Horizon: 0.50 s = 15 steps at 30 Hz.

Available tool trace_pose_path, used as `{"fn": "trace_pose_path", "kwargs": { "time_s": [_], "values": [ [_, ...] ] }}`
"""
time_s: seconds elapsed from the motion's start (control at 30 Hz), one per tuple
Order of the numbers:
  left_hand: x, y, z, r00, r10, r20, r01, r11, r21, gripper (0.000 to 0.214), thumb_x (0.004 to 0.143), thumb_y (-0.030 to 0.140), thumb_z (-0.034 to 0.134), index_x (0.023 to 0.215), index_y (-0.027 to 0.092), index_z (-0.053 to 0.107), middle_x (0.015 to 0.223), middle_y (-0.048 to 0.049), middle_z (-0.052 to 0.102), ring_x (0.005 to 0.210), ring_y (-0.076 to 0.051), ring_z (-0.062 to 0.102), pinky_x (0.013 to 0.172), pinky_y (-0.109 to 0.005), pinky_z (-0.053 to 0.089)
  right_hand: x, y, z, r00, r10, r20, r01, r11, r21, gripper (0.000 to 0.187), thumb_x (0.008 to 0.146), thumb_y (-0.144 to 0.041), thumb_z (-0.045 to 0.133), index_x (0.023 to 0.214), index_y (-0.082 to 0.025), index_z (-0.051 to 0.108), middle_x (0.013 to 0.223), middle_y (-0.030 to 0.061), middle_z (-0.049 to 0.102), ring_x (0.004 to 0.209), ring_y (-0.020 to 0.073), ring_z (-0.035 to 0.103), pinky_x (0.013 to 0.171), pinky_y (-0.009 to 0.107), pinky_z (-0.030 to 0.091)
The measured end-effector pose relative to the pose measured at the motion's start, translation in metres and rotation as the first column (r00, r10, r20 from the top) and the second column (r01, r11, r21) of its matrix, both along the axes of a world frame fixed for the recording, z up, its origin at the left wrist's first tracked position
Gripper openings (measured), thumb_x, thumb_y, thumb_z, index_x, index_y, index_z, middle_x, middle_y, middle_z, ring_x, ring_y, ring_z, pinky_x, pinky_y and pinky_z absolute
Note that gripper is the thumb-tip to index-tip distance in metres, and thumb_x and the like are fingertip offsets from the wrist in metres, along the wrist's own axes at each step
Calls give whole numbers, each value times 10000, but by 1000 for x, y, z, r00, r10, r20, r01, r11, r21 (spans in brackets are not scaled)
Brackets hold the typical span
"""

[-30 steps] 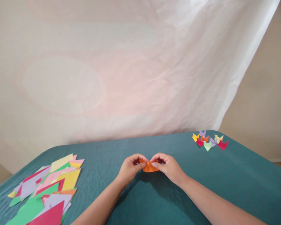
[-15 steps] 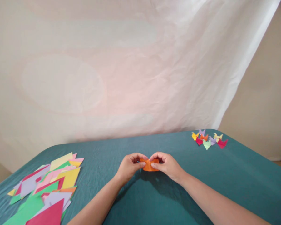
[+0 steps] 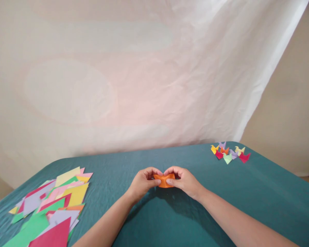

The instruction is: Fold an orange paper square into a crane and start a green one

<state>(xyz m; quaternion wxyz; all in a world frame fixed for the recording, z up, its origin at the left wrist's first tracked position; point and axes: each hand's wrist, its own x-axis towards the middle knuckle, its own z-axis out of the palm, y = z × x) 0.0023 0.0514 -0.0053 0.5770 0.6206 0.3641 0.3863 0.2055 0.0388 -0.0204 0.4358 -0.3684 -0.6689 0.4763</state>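
Observation:
A small folded piece of orange paper [image 3: 164, 182] is held up between both hands, over the middle of the table. My left hand [image 3: 145, 181] pinches its left part, thumb in front and fingers behind the upper edge. On the other side my right hand [image 3: 183, 181] grips it the same way, and the two index fingertips almost meet at the top edge. Fingers cover both ends of the paper, so its full shape is partly hidden.
Loose coloured paper sheets [image 3: 58, 206] lie overlapping at the left of the dark green tablecloth [image 3: 154, 219]. Several small folded paper birds [image 3: 228, 157] stand grouped at the far right. Behind the table hangs a pale cloth [image 3: 144, 79].
Both hands keep their hold in nearly the same place. The fingertips have shifted slightly on the orange paper, and its upper middle looks a little less peaked.

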Motion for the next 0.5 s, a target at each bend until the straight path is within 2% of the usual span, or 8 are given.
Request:
{"fn": "trace_pose_path", "kwargs": {
  "time_s": [0.2, 0.4, 0.5],
  "values": [
    [1, 4, -3, 998, 23, 65, -23, 1000, 4, 279, 649, 155, 737, 906, 136, 632, 818, -51, 667, 739, -150, 615, 692, -247, 461, -1, -2, 2, 998, 11, 61, -13, 1000, 26, 236, 769, -243, 654, 1000, -195, 656, 947, 27, 676, 833, 175, 604, 763, 284, 453],
    [-1, 6, -5, 989, 67, 133, -65, 998, -24, 272, 680, 162, 723, 931, 144, 619, 812, -38, 662, 739, -130, 606, 724, -239, 455, -3, -4, 6, 976, -105, 189, 75, 984, 159, 229, 770, -159, 649, 986, -226, 685, 901, 12, 657, 804, 158, 583, 749, 264, 436],
    [-2, 5, -6, 984, 85, 158, -82, 996, -26, 256, 701, 171, 710, 935, 143, 611, 814, -34, 649, 740, -123, 597, 738, -241, 457, -5, -4, 4, 968, -156, 195, 108, 966, 235, 236, 766, -113, 644, 961, -234, 698, 875, 8, 646, 805, 151, 588, 753, 255, 434]
  ]
}}
